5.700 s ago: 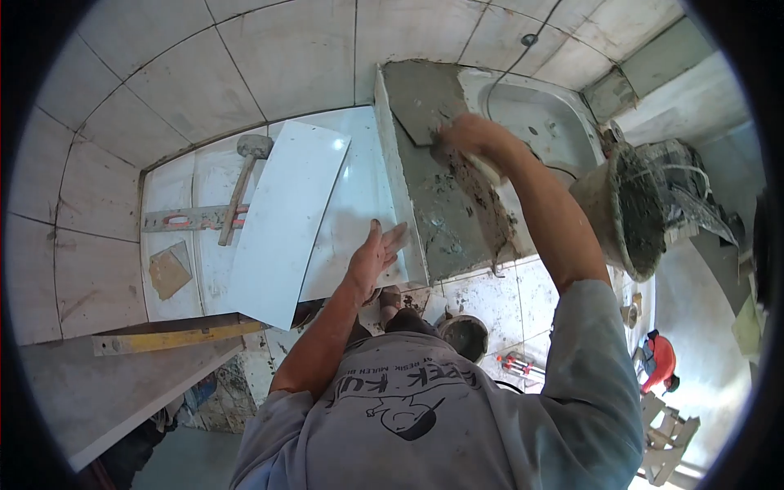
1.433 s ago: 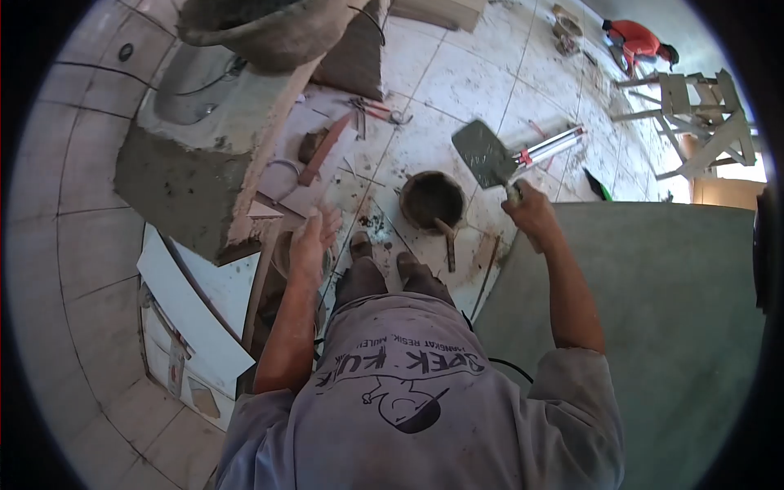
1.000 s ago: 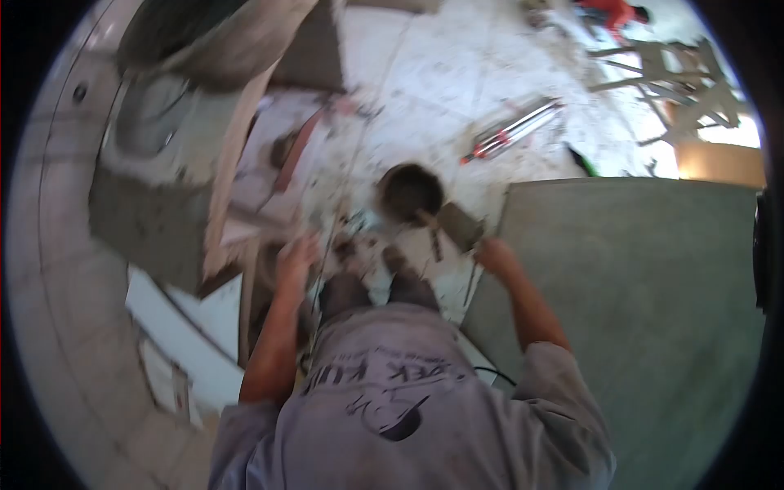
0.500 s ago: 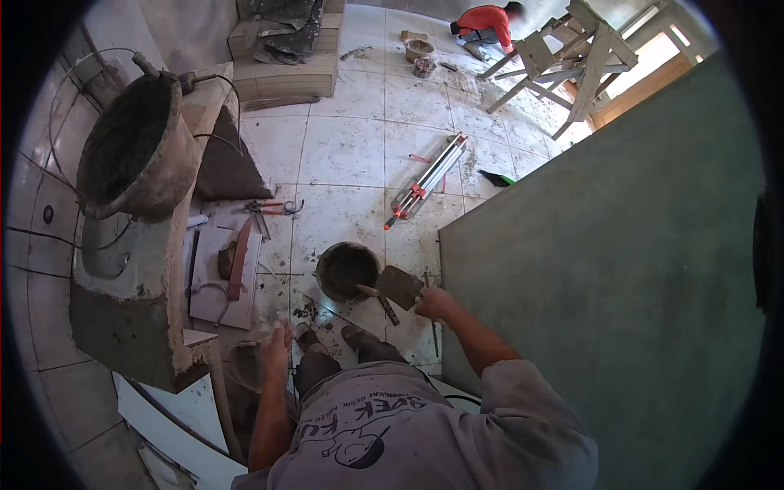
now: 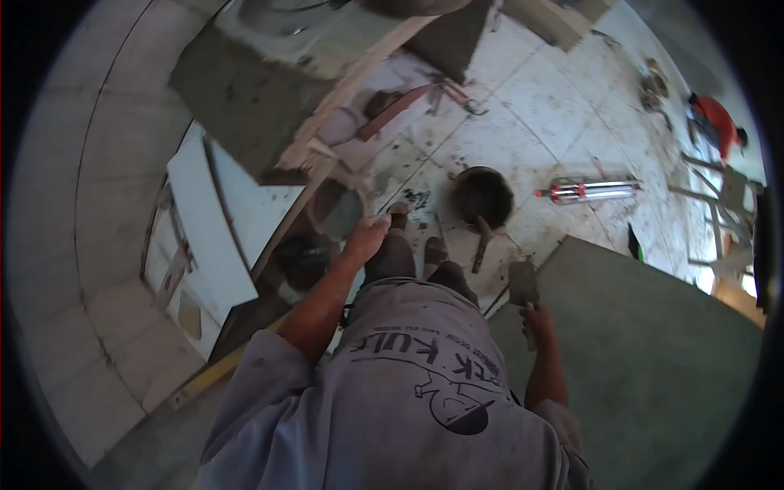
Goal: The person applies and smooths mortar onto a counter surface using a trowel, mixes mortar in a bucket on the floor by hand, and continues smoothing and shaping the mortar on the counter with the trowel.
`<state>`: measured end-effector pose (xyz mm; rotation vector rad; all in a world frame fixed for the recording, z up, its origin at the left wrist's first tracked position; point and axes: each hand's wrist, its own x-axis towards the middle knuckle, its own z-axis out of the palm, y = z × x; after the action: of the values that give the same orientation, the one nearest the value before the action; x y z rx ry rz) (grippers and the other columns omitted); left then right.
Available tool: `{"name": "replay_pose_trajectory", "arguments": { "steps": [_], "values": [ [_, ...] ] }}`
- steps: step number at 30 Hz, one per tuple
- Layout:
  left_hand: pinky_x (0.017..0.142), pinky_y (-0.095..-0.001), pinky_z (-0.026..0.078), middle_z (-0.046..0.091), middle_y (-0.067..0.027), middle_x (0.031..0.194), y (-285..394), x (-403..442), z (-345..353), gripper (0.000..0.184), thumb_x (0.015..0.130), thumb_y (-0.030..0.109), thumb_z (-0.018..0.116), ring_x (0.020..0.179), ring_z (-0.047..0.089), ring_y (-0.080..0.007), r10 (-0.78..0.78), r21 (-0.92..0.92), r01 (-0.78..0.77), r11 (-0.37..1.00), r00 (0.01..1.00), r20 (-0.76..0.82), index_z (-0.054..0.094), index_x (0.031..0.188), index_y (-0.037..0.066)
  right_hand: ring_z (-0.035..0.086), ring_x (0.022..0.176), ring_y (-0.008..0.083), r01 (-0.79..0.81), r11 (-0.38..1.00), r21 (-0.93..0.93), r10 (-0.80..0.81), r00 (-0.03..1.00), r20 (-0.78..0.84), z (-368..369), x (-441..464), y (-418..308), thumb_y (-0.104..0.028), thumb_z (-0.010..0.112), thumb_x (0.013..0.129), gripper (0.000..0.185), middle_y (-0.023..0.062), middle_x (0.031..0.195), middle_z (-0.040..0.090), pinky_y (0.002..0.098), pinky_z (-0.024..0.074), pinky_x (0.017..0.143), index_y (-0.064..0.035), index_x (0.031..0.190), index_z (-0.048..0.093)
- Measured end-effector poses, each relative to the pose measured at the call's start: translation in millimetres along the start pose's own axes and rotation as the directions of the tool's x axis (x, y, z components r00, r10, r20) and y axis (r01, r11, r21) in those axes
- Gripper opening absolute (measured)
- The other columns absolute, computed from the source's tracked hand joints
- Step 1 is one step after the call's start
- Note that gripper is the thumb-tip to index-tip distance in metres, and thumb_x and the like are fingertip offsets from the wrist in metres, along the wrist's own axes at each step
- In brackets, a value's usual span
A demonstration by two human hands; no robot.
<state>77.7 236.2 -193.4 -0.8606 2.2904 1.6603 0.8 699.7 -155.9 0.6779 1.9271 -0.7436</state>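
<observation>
My right hand (image 5: 538, 321) is closed round the handle of a trowel (image 5: 523, 283), its flat blade pointing up and away beside the grey panel's edge. My left hand (image 5: 369, 237) hangs over the floor beside the counter, with nothing visible in it and its fingers loosely bent and slightly blurred. A round container (image 5: 339, 208) is just beyond it, partly under the counter. On the floor between and ahead of my hands sits a dark bucket (image 5: 482, 198), with a wooden-handled tool (image 5: 480, 249) leaning at its rim.
A mortar-covered counter (image 5: 245, 98) and a white panel (image 5: 208, 220) are at left. The large grey panel (image 5: 637, 351) fills the right. A red-and-silver tool (image 5: 592, 190) lies on the floor. Far right, a person in red (image 5: 714, 122) crouches near a wooden trestle (image 5: 735, 192).
The view has turned from the counter to the floor. My right hand, earlier at the mortar, now has the trowel low by the grey panel, away from the bucket. My left hand's fingers are less spread.
</observation>
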Motion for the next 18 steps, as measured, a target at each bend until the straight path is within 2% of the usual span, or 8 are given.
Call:
{"name": "replay_pose_trajectory", "arguments": {
  "steps": [2, 4, 6, 10, 14, 15, 16, 18],
  "values": [
    [0.068, -0.0417, 0.044, 0.060, -0.0167, 0.074, -44.7, -13.4, -2.3, 0.044, 0.093, 0.041, 0.046, 0.070, 0.059, -0.0297, -0.017, 0.046, 0.019, 0.999, 0.999, -0.044, 0.061, 0.089, -0.001, 0.054, 0.057, 0.0174, -0.053, 0.995, -0.088, 0.050, 0.998, -0.036, -0.1, -4.3, 4.8, -0.014, 0.063, 0.082, 0.027, 0.0072, 0.071, 0.054, 0.0338, 0.0471, 0.048, -0.0007, 0.104, 0.057],
    [0.075, -0.0475, 0.044, 0.061, -0.0250, 0.083, -101.0, -52.4, -4.6, 0.042, 0.092, 0.037, 0.044, 0.080, 0.060, -0.0423, -0.253, 0.134, 0.265, 0.955, 0.962, -0.098, 0.063, 0.090, 0.000, 0.055, 0.058, 0.0186, -0.061, 0.986, -0.157, 0.060, 0.998, -0.017, -4.2, 7.6, 15.4, -0.016, 0.062, 0.083, 0.025, 0.0078, 0.070, 0.055, 0.0352, 0.0481, 0.049, -0.0006, 0.102, 0.058],
    [0.078, -0.0488, 0.043, 0.063, -0.0260, 0.088, -156.4, -84.9, -9.5, 0.041, 0.089, 0.035, 0.043, 0.085, 0.060, -0.0433, -0.223, 0.475, 0.179, 0.861, 0.974, 0.037, 0.065, 0.088, 0.000, 0.056, 0.059, 0.0198, -0.068, 0.972, -0.227, 0.068, 0.998, -0.005, -9.1, 8.8, 17.2, -0.018, 0.060, 0.084, 0.024, 0.0084, 0.070, 0.056, 0.0366, 0.0492, 0.051, -0.0006, 0.099, 0.058],
    [0.071, -0.0432, 0.047, 0.064, -0.0170, 0.074, -214.8, -135.5, -0.8, 0.043, 0.091, 0.035, 0.045, 0.073, 0.063, -0.0294, -0.624, -0.044, 0.623, 0.781, 0.774, -0.113, 0.064, 0.082, -0.002, 0.059, 0.060, 0.0208, -0.011, 0.984, -0.177, 0.008, 1.000, -0.020, -15.9, 11.1, 2.4, -0.017, 0.060, 0.083, 0.023, 0.0096, 0.071, 0.058, 0.0375, 0.0498, 0.052, -0.0001, 0.098, 0.059],
    [0.069, -0.0417, 0.046, 0.061, -0.0135, 0.069, -151.4, -126.3, 6.4, 0.044, 0.093, 0.037, 0.045, 0.068, 0.060, -0.0256, -0.565, -0.039, 0.565, 0.824, 0.817, -0.111, 0.064, 0.081, -0.001, 0.060, 0.060, 0.0221, 0.053, 0.989, -0.135, -0.065, 0.994, -0.083, -22.5, 23.5, -2.0, -0.018, 0.062, 0.083, 0.024, 0.0108, 0.073, 0.059, 0.0377, 0.0503, 0.052, 0.0009, 0.097, 0.059],
    [0.068, -0.0406, 0.045, 0.061, -0.0117, 0.069, -144.0, -117.1, 8.5, 0.043, 0.092, 0.038, 0.046, 0.067, 0.059, -0.0240, -0.594, -0.162, 0.574, 0.802, 0.795, -0.122, 0.064, 0.080, 0.001, 0.060, 0.060, 0.0221, 0.070, 0.990, -0.125, -0.082, 0.992, -0.099, -26.0, 26.0, -4.8, -0.018, 0.062, 0.083, 0.024, 0.0108, 0.073, 0.059, 0.0377, 0.0503, 0.052, 0.0009, 0.097, 0.059],
    [0.067, -0.0394, 0.044, 0.061, -0.0098, 0.069, -140.8, -116.1, 7.1, 0.043, 0.092, 0.039, 0.048, 0.066, 0.057, -0.0224, -0.632, -0.286, 0.581, 0.762, 0.763, -0.134, 0.065, 0.078, 0.002, 0.060, 0.060, 0.0224, 0.091, 0.986, -0.141, -0.102, 0.992, -0.074, -24.9, 26.7, -6.0, -0.019, 0.062, 0.083, 0.025, 0.0110, 0.073, 0.059, 0.0379, 0.0504, 0.051, 0.0014, 0.098, 0.058],
    [0.066, -0.0384, 0.043, 0.061, -0.0072, 0.071, -172.6, -94.7, 11.8, 0.041, 0.092, 0.038, 0.049, 0.065, 0.055, -0.0205, -0.565, -0.248, 0.525, 0.814, 0.815, -0.128, 0.065, 0.078, 0.003, 0.061, 0.060, 0.0227, 0.145, 0.977, -0.155, -0.155, 0.986, -0.056, -22.8, 37.9, -4.1, -0.019, 0.062, 0.084, 0.025, 0.0111, 0.073, 0.060, 0.0381, 0.0505, 0.051, 0.0018, 0.098, 0.058]
  ]
}}
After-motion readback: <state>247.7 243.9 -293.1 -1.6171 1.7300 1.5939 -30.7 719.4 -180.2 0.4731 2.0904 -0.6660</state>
